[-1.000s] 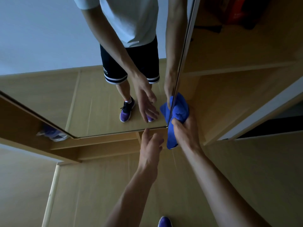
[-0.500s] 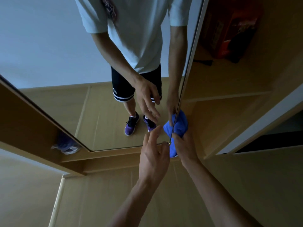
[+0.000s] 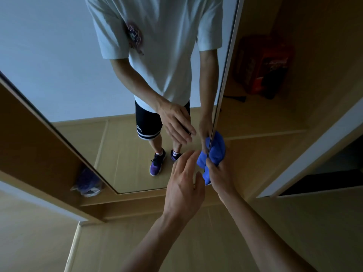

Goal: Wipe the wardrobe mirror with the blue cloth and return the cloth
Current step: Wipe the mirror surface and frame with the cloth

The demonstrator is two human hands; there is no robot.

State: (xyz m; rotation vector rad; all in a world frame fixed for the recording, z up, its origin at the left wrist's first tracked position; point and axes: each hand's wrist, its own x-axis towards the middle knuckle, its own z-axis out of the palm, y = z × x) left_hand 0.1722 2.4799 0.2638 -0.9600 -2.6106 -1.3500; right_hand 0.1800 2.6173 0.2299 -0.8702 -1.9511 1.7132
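Observation:
The wardrobe mirror (image 3: 62,61) fills the upper left of the head view, its right edge running down the middle. My right hand (image 3: 221,172) grips the bunched blue cloth (image 3: 216,149) against that right edge, low down. My left hand (image 3: 183,185) hovers just left of the cloth with fingers spread and straight, close to the glass and holding nothing. Both hands and the cloth are reflected in the mirror.
Right of the mirror the wardrobe stands open, with a wooden shelf (image 3: 271,132) and a red bag (image 3: 263,65) deeper inside. A white panel edge (image 3: 314,146) slants at the right. A purple bundle (image 3: 87,182) lies on a low shelf at left. Wood floor lies below.
The view has tilted upward, showing more of the mirror. My left hand has risen beside the cloth with fingers spread. My right hand keeps the cloth at the mirror's right edge.

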